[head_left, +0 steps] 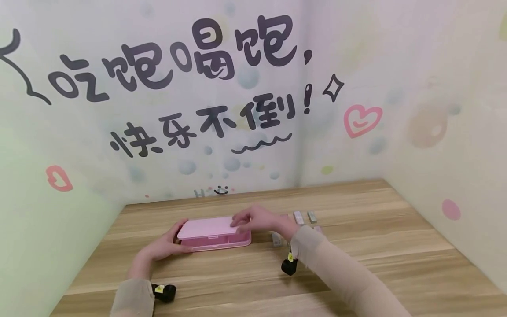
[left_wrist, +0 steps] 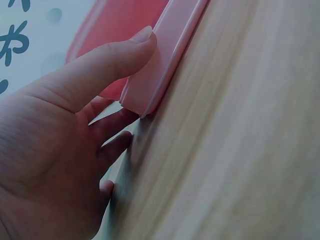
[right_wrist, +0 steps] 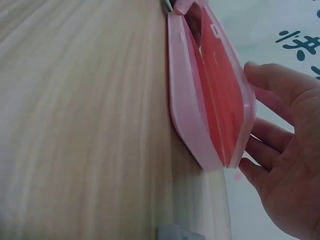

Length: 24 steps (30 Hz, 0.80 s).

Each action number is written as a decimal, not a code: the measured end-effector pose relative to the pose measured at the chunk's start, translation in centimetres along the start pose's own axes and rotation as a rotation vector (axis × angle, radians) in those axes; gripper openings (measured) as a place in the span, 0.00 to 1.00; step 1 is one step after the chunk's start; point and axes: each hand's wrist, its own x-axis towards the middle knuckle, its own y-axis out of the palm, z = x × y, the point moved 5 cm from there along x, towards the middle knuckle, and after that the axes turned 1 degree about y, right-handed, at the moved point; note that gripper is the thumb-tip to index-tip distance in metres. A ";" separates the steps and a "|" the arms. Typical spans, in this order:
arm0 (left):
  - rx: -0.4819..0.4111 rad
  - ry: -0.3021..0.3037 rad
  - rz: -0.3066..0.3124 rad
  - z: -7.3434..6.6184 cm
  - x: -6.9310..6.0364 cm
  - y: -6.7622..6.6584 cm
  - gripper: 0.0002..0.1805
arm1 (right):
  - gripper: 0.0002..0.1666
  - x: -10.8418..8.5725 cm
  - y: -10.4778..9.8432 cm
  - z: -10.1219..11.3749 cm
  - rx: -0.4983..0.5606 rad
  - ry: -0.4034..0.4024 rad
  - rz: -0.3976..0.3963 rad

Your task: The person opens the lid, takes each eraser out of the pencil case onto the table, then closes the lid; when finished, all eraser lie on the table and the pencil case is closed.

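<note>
A pink plastic pencil case [head_left: 214, 242] lies on the table with its hinged lid [head_left: 207, 226] tilted partly up and a gap along the front. My left hand [head_left: 164, 246] grips the case's left end. In the left wrist view its thumb lies on the front wall [left_wrist: 150, 82], while the other fingers reach behind the end. My right hand [head_left: 259, 220] touches the lid near its right end. The right wrist view shows that thumb and the relaxed fingers against the outside of the lid [right_wrist: 225, 95]. Inside, a divider is partly visible; most of the interior is hidden.
Right of the case are several small blocks, including a pale one [head_left: 299, 218], a greenish one [head_left: 312, 217] and a grey one [head_left: 276, 239]; the right arm hides some. A printed wall [head_left: 253, 171] borders the wooden table [head_left: 222, 281] at the back.
</note>
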 end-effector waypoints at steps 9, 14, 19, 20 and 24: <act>0.079 0.011 0.014 0.1 0.0 0.0 0.52 | 0.14 -0.5 1.2 -0.1 -0.069 -0.016 -0.028; 0.087 0.052 0.023 -0.1 0.0 0.0 0.50 | 0.14 -0.6 1.5 -0.2 -0.097 -0.011 -0.031; 0.091 0.065 0.039 -0.3 -0.1 0.0 0.47 | 0.14 -0.8 1.6 0.1 -0.101 -0.016 -0.027; 0.089 0.060 0.039 -0.3 -0.1 0.0 0.46 | 0.14 -0.9 1.7 0.2 -0.099 -0.014 -0.029; 0.097 0.046 0.035 -0.2 -0.1 -0.1 0.41 | 0.14 -0.9 1.8 0.2 -0.089 0.007 -0.034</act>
